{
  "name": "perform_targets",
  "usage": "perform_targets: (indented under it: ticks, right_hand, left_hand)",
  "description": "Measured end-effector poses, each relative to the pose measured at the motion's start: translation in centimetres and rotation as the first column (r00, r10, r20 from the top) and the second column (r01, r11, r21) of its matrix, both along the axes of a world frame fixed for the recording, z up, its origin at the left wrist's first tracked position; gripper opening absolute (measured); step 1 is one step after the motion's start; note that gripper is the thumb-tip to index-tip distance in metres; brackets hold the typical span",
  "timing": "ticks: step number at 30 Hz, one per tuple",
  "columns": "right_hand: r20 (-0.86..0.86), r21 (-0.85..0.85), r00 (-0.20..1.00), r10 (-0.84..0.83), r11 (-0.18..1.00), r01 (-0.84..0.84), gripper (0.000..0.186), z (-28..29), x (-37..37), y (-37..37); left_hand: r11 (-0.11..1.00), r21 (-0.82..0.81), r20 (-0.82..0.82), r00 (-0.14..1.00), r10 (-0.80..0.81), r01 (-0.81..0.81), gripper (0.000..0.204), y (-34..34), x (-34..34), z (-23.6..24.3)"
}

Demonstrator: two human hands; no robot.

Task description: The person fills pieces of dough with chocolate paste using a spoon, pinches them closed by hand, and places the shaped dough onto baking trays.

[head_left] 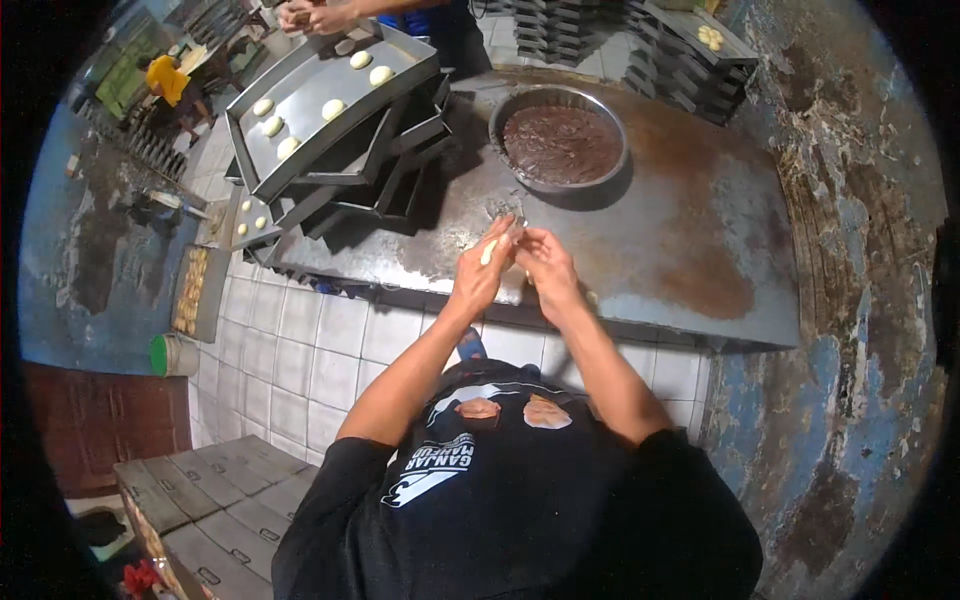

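Head view: left hand (478,275) and right hand (543,262) pinching pale dough piece (489,250) together over metal table (690,250); bowl of brown filling (560,142) at 12 o'clock, dough-ball tray (310,100) at 10.

Dough piece (489,250) mostly hidden between hands (shape unclear)

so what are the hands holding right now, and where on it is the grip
A small pale piece of dough, pinched at its edge by the left hand fingertips. The right hand meets it from the other side; whether it grips the dough cannot be told.
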State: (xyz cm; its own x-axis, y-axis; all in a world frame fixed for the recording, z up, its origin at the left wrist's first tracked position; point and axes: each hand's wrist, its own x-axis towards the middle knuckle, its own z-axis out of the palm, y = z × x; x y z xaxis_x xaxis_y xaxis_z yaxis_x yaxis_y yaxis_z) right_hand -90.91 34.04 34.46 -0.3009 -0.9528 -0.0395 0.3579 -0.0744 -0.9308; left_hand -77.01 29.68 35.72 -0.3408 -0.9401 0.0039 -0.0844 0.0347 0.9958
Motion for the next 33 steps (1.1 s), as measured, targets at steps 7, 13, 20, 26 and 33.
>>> perform_targets:
  ticks: [7, 13, 20, 26, 33]
  right_hand:
    - [-0.894, -0.040, 0.379, 0.240, 0.799, -0.600, 0.018, 7.4, 0.1, -0.1]
    - [-0.355, -0.198, 0.910, 0.216, 0.933, -0.299, 0.040, 5.5, 2.6, -3.0]
    - [-0.600, -0.069, 0.612, 0.515, 0.729, -0.682, 0.043, 11.7, 8.2, -4.1]
    - [-0.735, -0.482, 0.663, -0.141, 0.797, -0.365, 0.053, 9.2, 14.8, -4.4]
    - [0.432, 0.039, 0.785, 0.443, 0.861, -0.507, 0.039, 15.0, 25.2, -11.8]
  left_hand:
    - [0.872, -0.280, 0.415, 0.870, -0.268, 0.402, 0.043, 0.9, 5.4, 4.0]
    - [0.994, 0.109, 0.183, 0.983, -0.031, 0.011, 0.056, 2.4, 8.8, 7.6]
    - [0.993, 0.104, 0.071, 0.995, -0.065, 0.058, 0.037, 2.4, 14.2, 7.1]
    - [0.957, 0.287, -0.319, 0.940, 0.122, -0.027, 0.072, -1.5, 15.2, 10.6]
    - [0.971, -0.132, -0.318, 0.936, 0.151, -0.201, 0.045, -9.2, 22.8, 11.1]
